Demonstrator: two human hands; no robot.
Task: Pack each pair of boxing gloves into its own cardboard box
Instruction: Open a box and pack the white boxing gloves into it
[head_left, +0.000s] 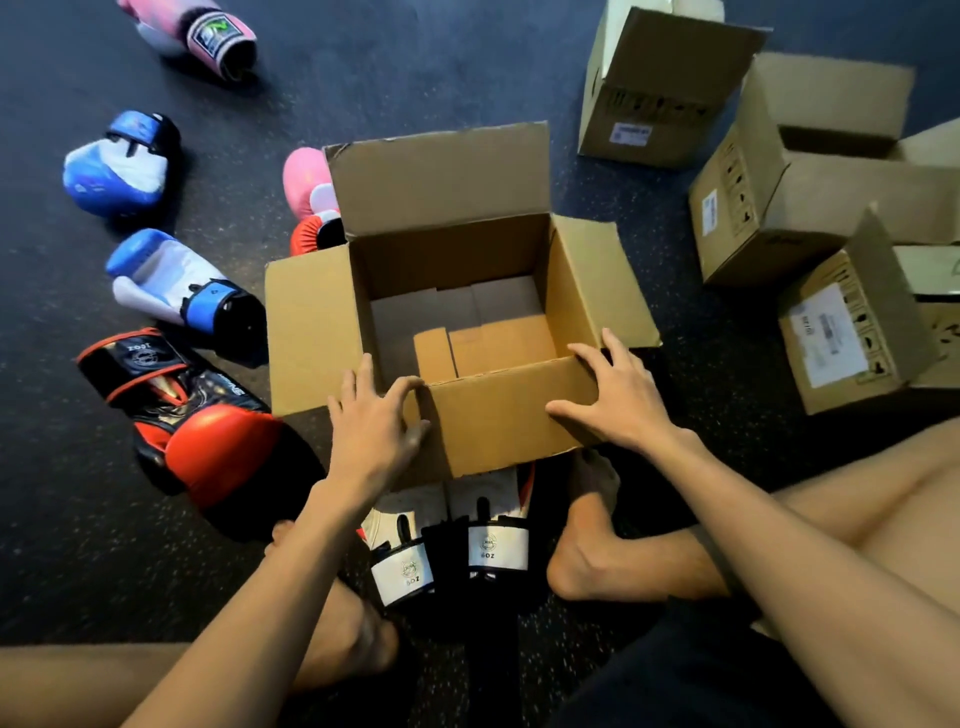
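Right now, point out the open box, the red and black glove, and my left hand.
open box (509, 410), head view, front wall
red and black glove (223, 447), head view, red padding
left hand (376, 421), head view, its back

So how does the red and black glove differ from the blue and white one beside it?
The red and black glove has red padding and a black cuff; the blue and white glove has a blue strap. The red glove's cuff points away from the open box; the blue glove's cuff points toward it. Both lie unpacked on the floor, left of that box.
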